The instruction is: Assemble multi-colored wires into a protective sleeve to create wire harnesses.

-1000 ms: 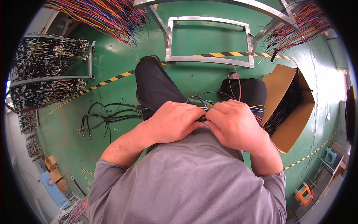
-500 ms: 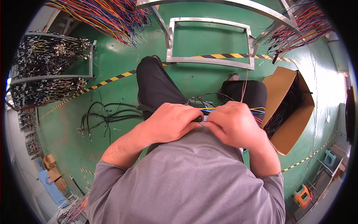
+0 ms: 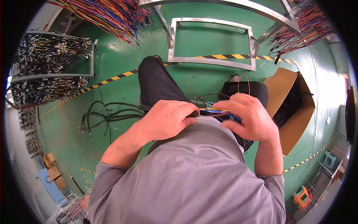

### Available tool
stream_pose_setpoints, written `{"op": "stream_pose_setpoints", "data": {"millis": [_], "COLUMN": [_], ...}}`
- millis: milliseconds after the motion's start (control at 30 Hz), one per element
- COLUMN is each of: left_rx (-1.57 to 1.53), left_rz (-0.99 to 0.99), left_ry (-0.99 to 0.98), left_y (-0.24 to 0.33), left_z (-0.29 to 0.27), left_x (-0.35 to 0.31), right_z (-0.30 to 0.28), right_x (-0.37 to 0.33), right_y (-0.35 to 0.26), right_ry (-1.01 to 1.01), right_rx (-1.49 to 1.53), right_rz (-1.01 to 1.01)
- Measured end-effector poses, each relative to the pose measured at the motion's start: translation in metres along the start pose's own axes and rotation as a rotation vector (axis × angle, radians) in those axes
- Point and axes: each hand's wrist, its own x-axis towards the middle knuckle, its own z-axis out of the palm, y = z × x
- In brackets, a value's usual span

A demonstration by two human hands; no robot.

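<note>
My left hand (image 3: 169, 118) is closed around the end of a black-sheathed cable (image 3: 192, 114) in front of my belly. From that end, loose coloured wires (image 3: 214, 111), yellow, blue, red and brown among them, run toward my right hand (image 3: 253, 116). My right hand is open, thumb and fingers apart, with the wire ends beside its fingertips. A thin brownish wire (image 3: 248, 83) loops up above the right hand over my knee. Behind the hands, thin black cables (image 3: 203, 98) cross my lap. More black cable branches (image 3: 108, 117) trail over the floor to the left.
Right of my leg stands an open cardboard box (image 3: 289, 123) holding black cables. Ahead is a metal frame (image 3: 210, 63), with coloured wire bundles (image 3: 108, 16) hanging at far left and far right. A rack of wire harnesses (image 3: 52, 56) stands left. Striped tape (image 3: 123, 74) crosses the green floor.
My right hand has moved right, away from my left hand, and its fingers have spread. The coloured wires between the hands now show more. The thin brownish wire has gone from straight to looped.
</note>
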Motion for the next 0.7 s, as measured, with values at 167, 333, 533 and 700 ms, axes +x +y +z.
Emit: {"op": "stream_pose_setpoints", "data": {"millis": [167, 333, 533, 700], "left_rx": [-0.019, -0.035, -0.026, -0.012], "left_rz": [0.029, 0.082, 0.032, 0.075], "left_ry": [-0.009, 0.029, 0.048, 0.013], "left_y": [-0.002, 0.003, -0.002, 0.000], "left_z": [-0.001, 0.006, 0.003, 0.013], "left_x": [0.000, 0.006, 0.002, 0.002], "right_z": [-0.002, 0.026, 0.005, 0.016], "right_x": [-0.010, -0.005, -0.007, -0.005], "right_y": [0.006, -0.009, 0.000, -0.012], "right_ry": [-0.012, 0.022, 0.122, 0.251], "right_rx": [0.032, -0.074, -0.030, -0.033], "right_rz": [0.002, -0.037, -0.051, -0.039]}}
